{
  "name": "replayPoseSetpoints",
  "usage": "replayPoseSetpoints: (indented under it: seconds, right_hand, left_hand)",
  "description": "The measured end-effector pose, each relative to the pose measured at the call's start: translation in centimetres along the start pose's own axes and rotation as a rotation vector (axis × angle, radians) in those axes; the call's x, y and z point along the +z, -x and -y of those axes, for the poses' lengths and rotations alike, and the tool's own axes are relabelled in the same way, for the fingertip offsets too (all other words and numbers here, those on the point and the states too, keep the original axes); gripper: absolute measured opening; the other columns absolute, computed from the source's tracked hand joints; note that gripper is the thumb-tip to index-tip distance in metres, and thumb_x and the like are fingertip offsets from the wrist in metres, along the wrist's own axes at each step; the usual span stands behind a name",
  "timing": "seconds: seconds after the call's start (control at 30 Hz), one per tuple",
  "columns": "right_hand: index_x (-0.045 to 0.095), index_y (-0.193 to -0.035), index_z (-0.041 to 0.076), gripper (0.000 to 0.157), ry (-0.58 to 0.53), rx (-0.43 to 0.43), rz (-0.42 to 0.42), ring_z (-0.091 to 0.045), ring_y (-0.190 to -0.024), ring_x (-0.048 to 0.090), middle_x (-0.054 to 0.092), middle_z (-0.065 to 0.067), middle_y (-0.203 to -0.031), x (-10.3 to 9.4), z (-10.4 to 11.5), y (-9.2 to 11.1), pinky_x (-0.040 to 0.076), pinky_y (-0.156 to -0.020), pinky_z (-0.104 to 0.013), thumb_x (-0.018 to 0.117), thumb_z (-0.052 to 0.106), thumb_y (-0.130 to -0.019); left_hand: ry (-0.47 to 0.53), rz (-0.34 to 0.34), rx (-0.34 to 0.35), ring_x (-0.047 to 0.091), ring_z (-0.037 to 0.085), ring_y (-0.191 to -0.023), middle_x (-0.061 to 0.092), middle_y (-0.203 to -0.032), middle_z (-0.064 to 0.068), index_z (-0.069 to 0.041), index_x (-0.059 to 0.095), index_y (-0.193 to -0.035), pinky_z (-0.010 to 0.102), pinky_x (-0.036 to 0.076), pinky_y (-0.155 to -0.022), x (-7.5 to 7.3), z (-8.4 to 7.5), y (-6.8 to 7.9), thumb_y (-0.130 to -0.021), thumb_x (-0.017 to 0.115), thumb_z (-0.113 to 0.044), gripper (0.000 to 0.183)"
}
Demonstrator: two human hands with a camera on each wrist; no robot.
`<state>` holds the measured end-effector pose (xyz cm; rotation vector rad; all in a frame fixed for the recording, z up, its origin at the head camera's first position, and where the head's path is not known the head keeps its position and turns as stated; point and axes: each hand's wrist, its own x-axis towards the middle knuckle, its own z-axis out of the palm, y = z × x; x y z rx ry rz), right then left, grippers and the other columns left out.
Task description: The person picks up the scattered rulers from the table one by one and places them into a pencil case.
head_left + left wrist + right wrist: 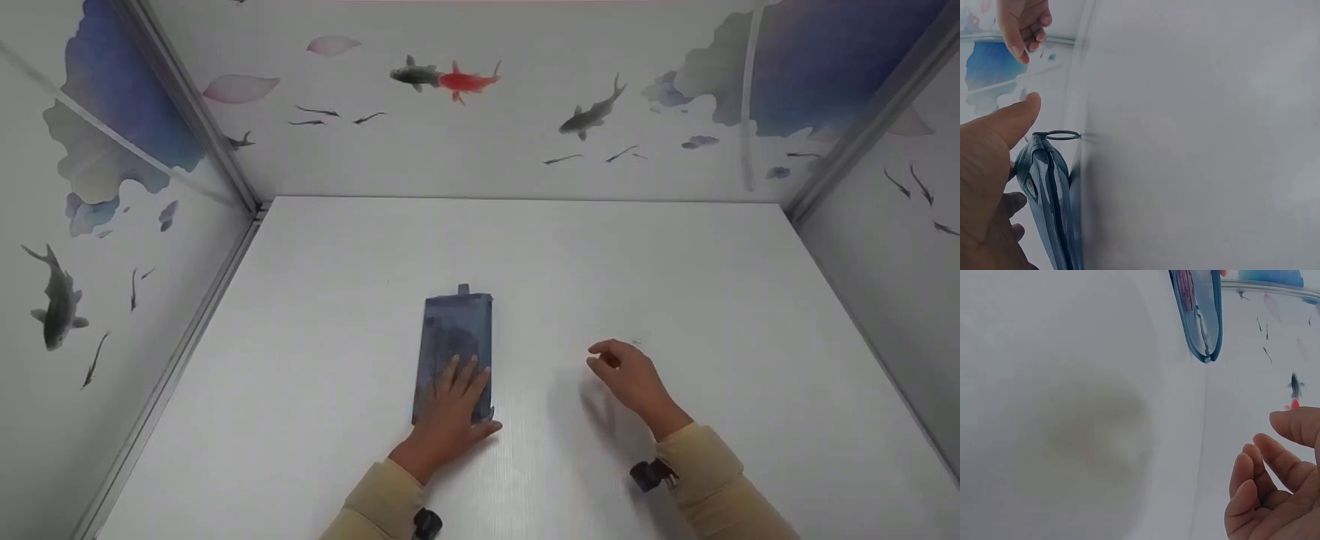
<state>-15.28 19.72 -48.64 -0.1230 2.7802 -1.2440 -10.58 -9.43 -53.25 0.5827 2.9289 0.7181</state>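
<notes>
A blue zippered pouch (457, 322) lies lengthwise on the white table, a small tab at its far end. My left hand (448, 409) rests on the pouch's near half with fingers spread, its thumb out past the right edge. In the left wrist view the pouch (1047, 197) shows its zipper and a thin loop at one end. Right of the pouch, my right hand (628, 376) hovers above the table, fingers loosely bent and holding nothing. The right wrist view shows the pouch's (1207, 326) see-through side, with something pinkish inside.
White panels printed with fish and blue-purple patches enclose the table (300, 300) at the back (495, 150) and both sides. Metal frame posts stand at the corners. Small dark devices (651, 475) are worn at both wrists, by the beige sleeves.
</notes>
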Motion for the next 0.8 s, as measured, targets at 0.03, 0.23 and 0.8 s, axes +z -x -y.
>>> replayPoseSetpoints:
  seconds: [0.03, 0.23, 0.8]
  right_hand:
    - [0.063, -0.116, 0.0, 0.026, 0.011, -0.004, -0.003, -0.022, -0.091, 0.052, 0.06, -0.009, -0.099, -0.2, -0.1, 0.1, 0.045, -0.078, -0.037, 0.06, 0.014, -0.095]
    - [0.063, -0.117, -0.001, 0.026, 0.058, -0.035, -0.032, -0.022, -0.09, 0.053, 0.059, -0.007, -0.093, -0.8, -0.3, 0.7, 0.045, -0.073, -0.034, 0.061, 0.012, -0.095]
    - [0.042, -0.142, -0.002, 0.053, 0.223, -0.101, -0.091, -0.045, -0.134, 0.033, 0.042, -0.027, -0.143, -2.8, -1.2, 1.2, 0.03, -0.11, -0.059, 0.059, 0.023, -0.097]
  left_hand:
    - [-0.005, 0.006, 0.001, 0.008, 0.038, -0.147, 0.019, -0.16, 0.012, -0.012, 0.03, -0.152, 0.071, 0.019, -0.108, 0.0, -0.1, -0.1, -0.089, 0.062, -0.052, 0.081]
    - [0.003, 0.006, -0.008, 0.009, 0.037, -0.147, 0.019, -0.159, 0.013, -0.01, 0.029, -0.152, 0.071, 0.015, -0.109, -0.1, -0.4, -0.7, -0.092, 0.056, -0.053, 0.078]
    - [-0.156, -0.184, -0.066, 0.013, 0.041, -0.145, 0.019, -0.159, 0.016, -0.012, 0.03, -0.151, 0.074, 0.021, -0.105, -3.9, -0.5, -2.0, -0.093, 0.055, -0.052, 0.075]
